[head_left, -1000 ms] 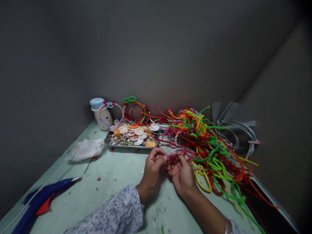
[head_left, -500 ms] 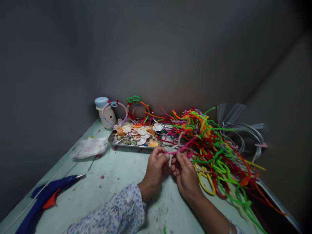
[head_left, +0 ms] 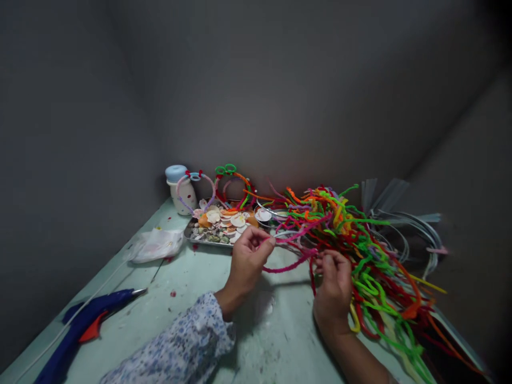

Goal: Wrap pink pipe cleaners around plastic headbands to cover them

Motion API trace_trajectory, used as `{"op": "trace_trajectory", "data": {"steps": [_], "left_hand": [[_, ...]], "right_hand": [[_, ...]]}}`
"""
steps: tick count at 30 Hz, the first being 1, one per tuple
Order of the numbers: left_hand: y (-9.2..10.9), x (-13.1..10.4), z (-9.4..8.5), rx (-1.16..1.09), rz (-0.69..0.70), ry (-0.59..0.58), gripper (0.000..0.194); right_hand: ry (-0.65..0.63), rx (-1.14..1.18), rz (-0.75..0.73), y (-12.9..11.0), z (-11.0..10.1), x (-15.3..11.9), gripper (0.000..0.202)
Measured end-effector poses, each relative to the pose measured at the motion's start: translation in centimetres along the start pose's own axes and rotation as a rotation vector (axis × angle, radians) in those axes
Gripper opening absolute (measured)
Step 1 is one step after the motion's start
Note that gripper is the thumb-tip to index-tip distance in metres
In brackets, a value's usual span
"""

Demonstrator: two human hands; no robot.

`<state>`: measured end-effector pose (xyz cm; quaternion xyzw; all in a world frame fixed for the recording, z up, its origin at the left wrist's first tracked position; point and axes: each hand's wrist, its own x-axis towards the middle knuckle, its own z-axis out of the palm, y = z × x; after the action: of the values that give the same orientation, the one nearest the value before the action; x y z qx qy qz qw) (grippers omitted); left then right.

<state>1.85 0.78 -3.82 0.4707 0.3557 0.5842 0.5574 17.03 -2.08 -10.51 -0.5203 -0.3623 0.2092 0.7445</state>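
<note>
My left hand [head_left: 250, 261] is closed in a pinch on a thin headband hoop, partly wrapped in fuzzy pink pipe cleaner [head_left: 288, 268]. The hoop's curve stretches from beneath my left fingers toward the right. My right hand [head_left: 334, 285] is closed at the hoop's right side, thumb against fingers, on the end of a pink-red pipe cleaner. Its fingertips partly hide what they grip. Right behind this hand lies a tangled heap of colourful pipe cleaners [head_left: 360, 240].
A metal tray [head_left: 216, 244] of shells and small stones stands at the back, finished-looking fuzzy headbands [head_left: 196, 192] above it. Left of it are a blue-lidded jar [head_left: 182, 194] and a plastic bag [head_left: 158, 245]. A blue glue gun [head_left: 100, 306] lies front left; bare hoops [head_left: 432, 240] sit far right.
My hands have moved apart, the right one going right and slightly down. More of the pink-wrapped hoop shows between them. The whole view has shifted slightly.
</note>
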Motion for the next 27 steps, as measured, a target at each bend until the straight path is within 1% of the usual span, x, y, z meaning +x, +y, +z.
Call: {"op": "trace_trajectory", "data": {"steps": [1,3,4,6,8,11,13,17,22,27], "left_hand": [[0.3,0.2,-0.1,-0.050,-0.041,-0.052,0.019],[0.7,0.7,-0.4,-0.132,-0.127,-0.148,0.020],[0.8,1.0,-0.5,-0.153,-0.158,-0.172,0.020],[0.6,1.4,-0.8,-0.140,-0.182,-0.166,0.020],[0.1,1.7,-1.0,-0.068,-0.169,-0.131,0.019],[-0.8,1.8,-1.1,0.078,-0.123,-0.093,0.019],[-1.2,1.7,-1.2,0.157,-0.080,-0.084,0.018],[-1.3,1.3,-1.3,0.332,0.059,-0.086,0.013],[-0.9,0.9,-1.2,0.583,0.250,-0.077,0.010],[-0.9,0.7,-1.3,0.705,0.340,-0.071,0.009]], "right_hand": [[0.012,0.033,0.003,0.1,-0.1,0.5,0.028],[-0.040,0.084,0.046,0.3,-0.2,1.1,0.032],[-0.067,0.100,0.069,0.5,-0.3,1.2,0.033],[-0.108,0.116,0.104,0.8,-0.5,1.2,0.031],[-0.144,0.109,0.131,1.1,-0.6,0.9,0.028],[-0.226,0.087,0.179,1.1,-0.4,0.4,0.027],[-0.266,0.046,0.203,0.8,-0.1,0.1,0.033],[-0.226,-0.118,0.182,-0.1,0.2,-0.4,0.036],[-0.193,-0.096,0.156,-0.3,0.1,-0.5,0.036],[-0.189,-0.103,0.120,0.0,0.1,-0.6,0.034]]}}
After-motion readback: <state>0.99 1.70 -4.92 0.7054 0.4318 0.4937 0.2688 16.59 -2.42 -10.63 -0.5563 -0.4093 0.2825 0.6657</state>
